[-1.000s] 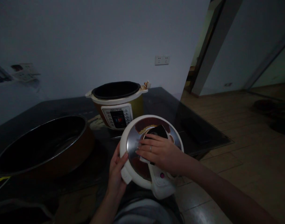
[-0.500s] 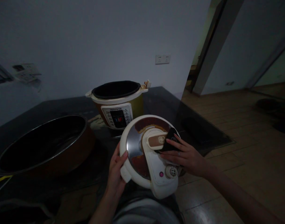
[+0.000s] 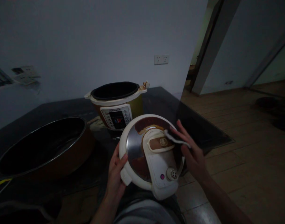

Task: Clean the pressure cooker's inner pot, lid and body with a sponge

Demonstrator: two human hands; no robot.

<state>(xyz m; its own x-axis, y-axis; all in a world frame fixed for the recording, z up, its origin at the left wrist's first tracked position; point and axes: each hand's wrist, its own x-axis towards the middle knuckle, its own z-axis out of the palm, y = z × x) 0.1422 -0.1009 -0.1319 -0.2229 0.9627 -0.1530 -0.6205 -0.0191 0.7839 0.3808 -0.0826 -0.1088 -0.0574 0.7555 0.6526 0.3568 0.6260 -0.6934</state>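
The pressure cooker lid (image 3: pixel 134 143), white-rimmed with a shiny metal top, brown stains and a white handle housing, is tilted towards me above my lap. My left hand (image 3: pixel 116 171) grips its left edge, thumb on top and the fingers mostly hidden beneath. Over the lid's upper right my right hand (image 3: pixel 191 152) holds a black cloth (image 3: pixel 177 139) with a pale edge, next to the brown handle inset. The cloth is partly hidden by the fingers. Behind the lid stands the cooker body (image 3: pixel 116 116), uncovered, its dark opening facing up.
A large brown pot (image 3: pixel 60 155) with a dark inside sits on the left of the black tabletop (image 3: pixel 186 115). A wall socket (image 3: pixel 161 59) is behind the table. Tiled floor (image 3: pixel 245 149) lies to the right, with dark objects further off.
My right hand has lifted and turned, its fingers now pointing up, and the cloth's pale edge shows. The left hand and lid have barely moved.
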